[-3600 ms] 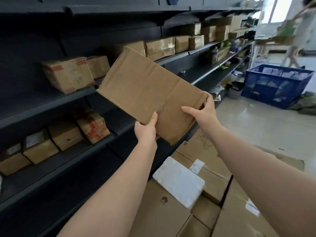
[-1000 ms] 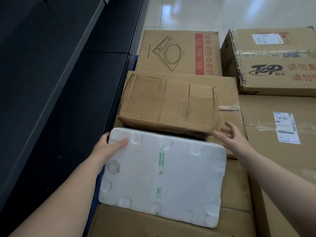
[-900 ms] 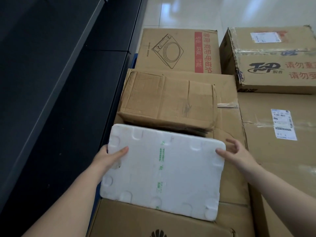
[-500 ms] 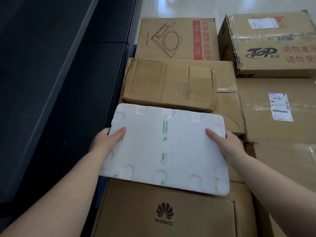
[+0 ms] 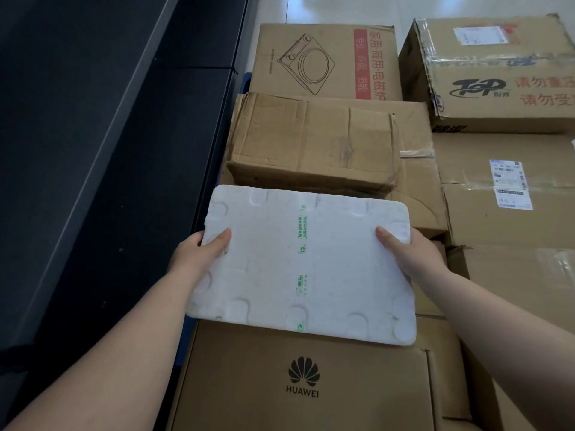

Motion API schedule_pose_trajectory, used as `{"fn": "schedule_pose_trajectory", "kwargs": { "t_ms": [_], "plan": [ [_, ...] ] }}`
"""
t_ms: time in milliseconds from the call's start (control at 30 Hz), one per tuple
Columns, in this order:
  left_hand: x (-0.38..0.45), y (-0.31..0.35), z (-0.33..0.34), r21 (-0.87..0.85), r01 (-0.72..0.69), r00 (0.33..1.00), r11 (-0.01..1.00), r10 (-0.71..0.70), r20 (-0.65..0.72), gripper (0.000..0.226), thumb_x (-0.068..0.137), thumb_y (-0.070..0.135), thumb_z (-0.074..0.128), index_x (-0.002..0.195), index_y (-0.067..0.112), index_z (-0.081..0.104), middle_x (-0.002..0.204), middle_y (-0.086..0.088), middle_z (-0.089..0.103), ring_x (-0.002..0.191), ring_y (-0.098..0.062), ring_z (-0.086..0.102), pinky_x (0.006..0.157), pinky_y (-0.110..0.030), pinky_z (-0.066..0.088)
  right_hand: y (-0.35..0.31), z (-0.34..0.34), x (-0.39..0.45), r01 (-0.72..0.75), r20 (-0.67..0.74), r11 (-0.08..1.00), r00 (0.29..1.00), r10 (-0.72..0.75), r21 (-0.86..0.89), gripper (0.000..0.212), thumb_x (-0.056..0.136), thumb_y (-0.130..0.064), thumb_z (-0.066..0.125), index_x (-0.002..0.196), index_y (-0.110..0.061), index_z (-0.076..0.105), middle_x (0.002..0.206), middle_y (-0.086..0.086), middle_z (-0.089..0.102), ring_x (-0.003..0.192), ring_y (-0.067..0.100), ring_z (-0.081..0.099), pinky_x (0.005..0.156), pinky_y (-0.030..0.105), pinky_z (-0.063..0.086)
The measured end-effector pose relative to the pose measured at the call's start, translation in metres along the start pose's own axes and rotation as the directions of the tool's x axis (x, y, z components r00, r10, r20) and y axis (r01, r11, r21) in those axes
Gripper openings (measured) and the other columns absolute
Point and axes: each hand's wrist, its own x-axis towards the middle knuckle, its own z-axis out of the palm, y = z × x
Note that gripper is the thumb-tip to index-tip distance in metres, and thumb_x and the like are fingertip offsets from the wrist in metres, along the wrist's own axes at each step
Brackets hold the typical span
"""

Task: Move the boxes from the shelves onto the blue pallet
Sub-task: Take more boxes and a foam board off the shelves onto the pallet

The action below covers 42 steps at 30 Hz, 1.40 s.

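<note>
A white foam box (image 5: 308, 262) with green print lies on the stack of cartons. My left hand (image 5: 199, 256) grips its left edge, thumb on top. My right hand (image 5: 410, 253) grips its right edge the same way. Just beyond it sits a worn plain cardboard box (image 5: 311, 141), resting on other cartons. A sliver of the blue pallet (image 5: 245, 80) shows at the left of the stack, beside the shelf base.
A Huawei carton (image 5: 305, 384) lies under the foam box's near edge. A carton with a cooker drawing (image 5: 323, 60) and a taped "Top" carton (image 5: 497, 76) stand at the back. Labelled cartons (image 5: 510, 188) fill the right. Dark shelving (image 5: 109, 150) runs along the left.
The plain cardboard box that both hands carried from the shelf now rests on the stack. My hands took hold of the white foam box's edges and drew it toward me.
</note>
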Motion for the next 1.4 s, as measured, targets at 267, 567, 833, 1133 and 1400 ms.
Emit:
{"fn": "schedule_pose_trajectory", "kwargs": {
  "t_ms": [267, 567, 833, 1133, 1400],
  "plan": [
    [0.003, -0.016, -0.007, 0.119, -0.016, 1.000, 0.993, 0.017, -0.006, 0.042, 0.080, 0.057, 0.060, 0.100, 0.020, 0.062, 0.095, -0.002, 0.067, 0.088, -0.025, 0.065, 0.087, -0.046, 0.052, 0.009, 0.003, -0.003, -0.042, 0.001, 0.999, 0.999, 0.042, 0.000, 0.037, 0.087, -0.055, 0.052, 0.105, -0.023, 0.056, 0.102, 0.001, 0.064, 0.092, 0.025, 0.063, 0.083, 0.041, 0.052],
    [-0.003, -0.036, 0.007, 0.059, 0.018, 0.999, 0.998, -0.020, 0.034, 0.031, 0.088, 0.047, 0.057, 0.098, 0.018, 0.061, 0.094, -0.001, 0.064, 0.088, -0.022, 0.062, 0.085, -0.038, 0.051, 0.020, 0.014, -0.005, -0.112, 0.004, 0.993, 0.994, 0.112, -0.047, 0.049, 0.090, -0.051, 0.051, 0.121, -0.013, 0.051, 0.115, 0.008, 0.062, 0.096, 0.026, 0.059, 0.083, 0.042, 0.049],
    [0.008, -0.052, 0.022, 0.022, -0.042, 0.997, 0.999, 0.043, -0.065, 0.014, 0.090, 0.035, 0.059, 0.091, 0.021, 0.062, 0.102, -0.004, 0.066, 0.090, -0.023, 0.061, 0.085, -0.040, 0.051, 0.036, 0.030, 0.010, -0.123, -0.068, 0.992, 0.990, 0.121, -0.029, 0.052, 0.089, -0.042, 0.060, 0.130, -0.013, 0.046, 0.121, 0.006, 0.057, 0.092, 0.019, 0.050, 0.076, 0.036, 0.041],
    [0.034, -0.004, 0.023, 0.018, -0.181, 0.952, 0.983, 0.179, -0.248, 0.061, 0.086, 0.041, 0.061, 0.140, 0.020, 0.041, 0.140, 0.000, 0.046, 0.125, -0.021, 0.046, 0.099, -0.036, 0.040, -0.017, 0.016, 0.036, 0.067, -0.314, 0.995, 0.949, -0.042, 0.070, 0.093, 0.084, -0.050, 0.063, 0.152, -0.025, 0.005, 0.159, 0.001, 0.010, 0.145, 0.026, 0.015, 0.113, 0.047, 0.022],
    [0.080, 0.091, 0.035, -0.046, -0.198, 0.976, 0.979, 0.193, -0.097, 0.070, 0.093, 0.044, 0.050, 0.150, 0.022, 0.016, 0.155, -0.002, 0.023, 0.140, -0.024, 0.027, 0.109, -0.038, 0.027, -0.074, -0.001, 0.116, -0.061, -0.214, 0.983, 0.972, 0.098, 0.175, 0.074, 0.091, -0.049, 0.052, 0.147, -0.009, 0.026, 0.146, 0.015, 0.038, 0.131, 0.035, 0.039, 0.105, 0.047, 0.038]
  ]
}}
